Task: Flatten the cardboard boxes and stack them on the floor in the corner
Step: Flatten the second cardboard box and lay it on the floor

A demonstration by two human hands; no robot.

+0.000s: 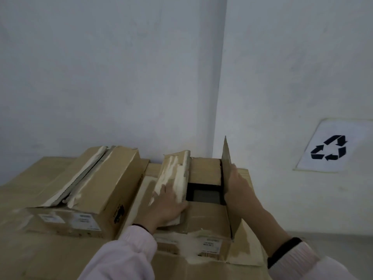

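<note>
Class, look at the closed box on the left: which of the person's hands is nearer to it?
Left. The left hand presses a flap beside the closed box; the right hand holds the far upright flap.

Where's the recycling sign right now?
The recycling sign is on the right-hand wall, right of the room corner and beyond the right hand.

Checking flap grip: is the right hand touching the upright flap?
Touching. The head view shows the right hand gripping the upright flap along its edge.
</note>
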